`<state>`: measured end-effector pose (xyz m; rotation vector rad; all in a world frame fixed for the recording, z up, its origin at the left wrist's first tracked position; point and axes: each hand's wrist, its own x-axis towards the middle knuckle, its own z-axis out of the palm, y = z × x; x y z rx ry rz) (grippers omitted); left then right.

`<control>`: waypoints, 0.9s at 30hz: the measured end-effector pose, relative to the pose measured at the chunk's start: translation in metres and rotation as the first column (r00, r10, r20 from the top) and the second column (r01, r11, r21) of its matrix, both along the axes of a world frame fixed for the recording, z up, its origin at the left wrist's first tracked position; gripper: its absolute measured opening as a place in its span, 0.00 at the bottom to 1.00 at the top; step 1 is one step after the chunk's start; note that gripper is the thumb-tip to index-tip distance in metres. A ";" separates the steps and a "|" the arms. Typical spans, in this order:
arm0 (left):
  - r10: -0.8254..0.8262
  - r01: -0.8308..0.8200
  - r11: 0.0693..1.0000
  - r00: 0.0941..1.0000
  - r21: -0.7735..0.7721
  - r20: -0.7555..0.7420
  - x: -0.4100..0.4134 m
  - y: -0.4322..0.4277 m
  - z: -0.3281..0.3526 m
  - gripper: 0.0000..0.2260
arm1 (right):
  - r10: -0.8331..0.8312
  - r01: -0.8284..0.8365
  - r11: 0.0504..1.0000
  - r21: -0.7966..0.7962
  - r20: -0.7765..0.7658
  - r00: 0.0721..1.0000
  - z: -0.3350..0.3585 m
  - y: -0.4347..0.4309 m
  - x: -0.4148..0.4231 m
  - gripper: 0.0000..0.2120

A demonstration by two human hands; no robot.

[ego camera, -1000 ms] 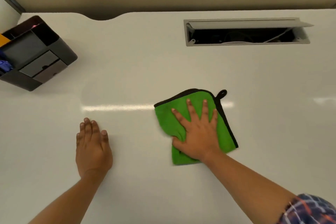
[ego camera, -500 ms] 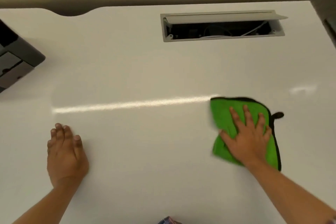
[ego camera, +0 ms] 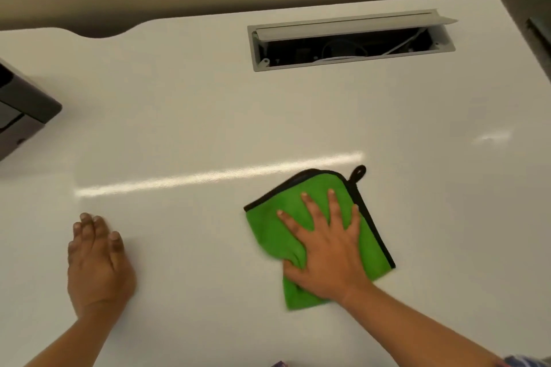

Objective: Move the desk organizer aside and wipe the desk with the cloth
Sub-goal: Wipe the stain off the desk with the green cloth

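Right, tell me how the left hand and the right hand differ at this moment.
The right hand lies on the green cloth, while the left hand rests on the bare white desk. The right hand's fingers are spread wide; the left hand's fingers sit close together. The right hand is near the middle of the desk, the left nearer the desk organizer. Both lie palm down, neither in a grip.

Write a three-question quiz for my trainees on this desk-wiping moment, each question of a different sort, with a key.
1. True or false: the right hand lies flat on the green cloth.
2. Where is the desk organizer? A) middle of the desk B) left edge of view C) inside the cable hatch
3. Fill in: the left hand rests on the bare ____.

Key: 1 true; 2 B; 3 desk.
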<state>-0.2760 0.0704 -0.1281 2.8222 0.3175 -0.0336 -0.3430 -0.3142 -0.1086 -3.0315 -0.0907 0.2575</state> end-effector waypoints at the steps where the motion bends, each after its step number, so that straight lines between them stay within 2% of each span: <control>1: 0.002 -0.002 1.000 1.000 -0.002 -0.002 0.000 0.000 0.000 0.31 | -0.032 0.032 0.999 -0.024 -0.011 0.999 -0.002 -0.013 -0.019 0.44; 6: 0.013 -0.013 1.000 1.000 0.000 -0.008 0.000 0.001 -0.001 0.31 | -0.313 0.298 0.943 -0.149 -0.088 0.946 0.001 -0.096 -0.045 0.43; 10: 0.009 -0.009 1.000 1.000 0.011 -0.019 0.001 0.000 -0.001 0.32 | -0.523 0.510 0.845 -0.160 -0.047 0.851 0.002 -0.139 0.004 0.40; 13: 0.007 -0.007 1.000 1.000 0.017 -0.019 0.001 0.000 -0.001 0.32 | -0.581 0.576 0.809 -0.120 -0.006 0.814 0.001 -0.154 0.060 0.39; 20: 0.015 -0.015 1.000 1.000 -0.012 0.000 0.000 -0.003 0.002 0.32 | -0.555 0.553 0.831 -0.066 -0.018 0.832 0.005 -0.143 0.174 0.41; 27: 0.015 -0.015 1.000 1.000 0.000 0.010 -0.001 -0.005 0.003 0.31 | -0.303 0.301 0.949 -0.092 -0.011 0.953 0.003 -0.094 0.169 0.40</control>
